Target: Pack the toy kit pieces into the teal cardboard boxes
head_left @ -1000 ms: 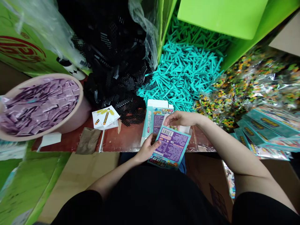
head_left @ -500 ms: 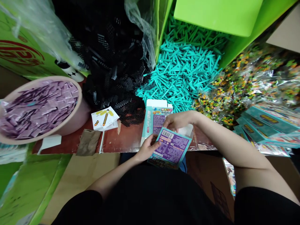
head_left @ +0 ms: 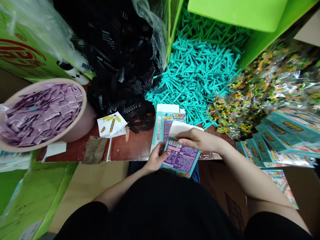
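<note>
A teal and purple printed carton (head_left: 182,159) is held upright at the table's front edge, its barcode side facing me. My left hand (head_left: 155,159) is closed around the carton's left side, thumb on the printed face. My right hand (head_left: 196,137) lies across the top end, fingers on the upper edge near the barcode. A white flap (head_left: 186,125) stands up behind those fingers. The carton's inside is hidden from me. Just beyond it another teal carton (head_left: 158,128) lies on the table, its white end flap spread out.
Printed cards (head_left: 112,125) lie left of the cartons. A pink tub (head_left: 83,110) holds purple sachets. Behind are black studded plates (head_left: 125,83), turquoise stick-like pieces (head_left: 200,73) in a green bin, and clear bags of coloured pieces (head_left: 252,93). Teal boxes (head_left: 280,133) are stacked at right.
My right hand has moved from behind the carton's open top onto its upper front edge. A white flap now stands up there. My left hand keeps its hold.
</note>
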Available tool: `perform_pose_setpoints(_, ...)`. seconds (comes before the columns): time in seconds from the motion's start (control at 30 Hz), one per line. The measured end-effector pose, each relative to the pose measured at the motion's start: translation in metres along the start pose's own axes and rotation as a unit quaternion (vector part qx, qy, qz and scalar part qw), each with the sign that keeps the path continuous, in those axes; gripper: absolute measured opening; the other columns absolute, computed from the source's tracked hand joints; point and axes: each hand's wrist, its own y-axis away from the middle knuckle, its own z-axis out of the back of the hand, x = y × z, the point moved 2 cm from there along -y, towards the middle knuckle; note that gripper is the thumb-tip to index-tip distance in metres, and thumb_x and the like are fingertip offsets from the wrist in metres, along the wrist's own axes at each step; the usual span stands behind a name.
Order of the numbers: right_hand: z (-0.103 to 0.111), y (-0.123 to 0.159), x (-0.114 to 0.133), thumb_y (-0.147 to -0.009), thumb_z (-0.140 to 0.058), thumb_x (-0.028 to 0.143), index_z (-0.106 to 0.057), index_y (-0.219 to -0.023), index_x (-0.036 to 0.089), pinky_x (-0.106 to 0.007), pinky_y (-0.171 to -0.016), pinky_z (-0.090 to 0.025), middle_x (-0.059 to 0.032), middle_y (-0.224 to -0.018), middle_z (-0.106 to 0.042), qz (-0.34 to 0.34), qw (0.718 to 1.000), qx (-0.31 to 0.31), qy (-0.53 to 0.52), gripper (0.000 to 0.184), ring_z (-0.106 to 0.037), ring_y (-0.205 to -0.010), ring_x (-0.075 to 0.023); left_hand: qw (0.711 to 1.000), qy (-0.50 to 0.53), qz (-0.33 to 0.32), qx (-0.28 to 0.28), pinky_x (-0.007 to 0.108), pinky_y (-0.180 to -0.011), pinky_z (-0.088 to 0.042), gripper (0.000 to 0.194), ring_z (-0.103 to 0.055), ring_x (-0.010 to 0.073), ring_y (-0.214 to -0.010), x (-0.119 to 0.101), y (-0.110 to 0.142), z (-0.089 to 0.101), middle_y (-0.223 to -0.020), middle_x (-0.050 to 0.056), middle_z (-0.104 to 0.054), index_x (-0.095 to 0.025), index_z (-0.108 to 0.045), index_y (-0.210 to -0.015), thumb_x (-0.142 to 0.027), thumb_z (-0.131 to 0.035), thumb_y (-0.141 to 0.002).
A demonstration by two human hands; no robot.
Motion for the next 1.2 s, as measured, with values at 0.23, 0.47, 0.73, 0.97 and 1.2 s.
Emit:
perform_pose_setpoints(0.23,-0.052,0.041,-0.046,-0.089,-0.061,0.056,-0.049,-0.142,0.034,-0.049,-0.097,-0.053,-0.0108,-0.127,-0.066,-0.035,0.926,-0.356,-0.118,0.059,-0.063,-0.119,-0.0302,0.997,0.016,-0.053,-0.051,0.037,-0.098,-0.050,0.059,-0.064,0.0250,-0.113,0.004,0.009,0.006,-0.122,0.010,-0.066,-0.023,-0.044,-0.130,-0.057,-0.065,-0.087)
perform_pose_setpoints(0.47,-0.106,0.039,-0.071,-0.084,-0.064,0.060,-0.025,-0.152,0.033,-0.046,-0.099,-0.050,-0.0115,-0.134,-0.058,-0.049,0.909,-0.347,-0.226,0.083,-0.060,-0.113,-0.0278,0.979,-0.104,-0.164,-0.057,0.035,-0.117,-0.033,0.076,-0.039,0.0270,-0.143,-0.035,-0.008,-0.001,-0.153,0.013,-0.041,-0.024,-0.031,-0.149,-0.055,-0.064,-0.088)
perform_pose_setpoints(0.73,-0.100,0.034,-0.101,-0.088,-0.062,0.053,-0.061,-0.079,0.022,-0.033,-0.080,-0.050,-0.0041,-0.095,-0.064,-0.002,0.838,-0.485,-0.248,0.032,-0.061,-0.086,-0.0198,0.952,-0.241,-0.188,0.017,0.029,-0.071,-0.046,0.047,-0.057,0.0165,-0.073,-0.038,-0.038,0.011,-0.071,0.001,-0.059,-0.017,-0.060,-0.070,-0.060,-0.055,-0.091)
perform_pose_setpoints(0.97,-0.080,0.051,-0.087,-0.086,-0.068,0.051,-0.077,-0.100,0.026,-0.043,-0.096,-0.052,-0.0075,-0.108,-0.075,-0.001,0.902,-0.383,-0.198,0.030,-0.069,-0.106,-0.0267,0.936,-0.235,-0.243,0.094,0.034,-0.090,-0.054,0.023,-0.071,0.0192,-0.099,-0.053,-0.038,0.006,-0.102,0.007,-0.077,-0.020,-0.073,-0.100,-0.040,-0.064,-0.090)
perform_pose_setpoints(1.2,-0.052,0.054,-0.069,-0.071,-0.085,0.042,-0.081,-0.101,0.025,-0.038,-0.082,-0.057,-0.0072,-0.105,-0.078,-0.100,0.936,-0.231,-0.246,0.034,-0.073,-0.094,-0.0253,0.956,-0.240,-0.125,0.112,0.036,-0.086,-0.059,0.017,-0.074,0.0198,-0.095,-0.075,-0.037,-0.008,-0.100,0.007,-0.078,-0.017,-0.072,-0.093,-0.027,-0.073,-0.080)
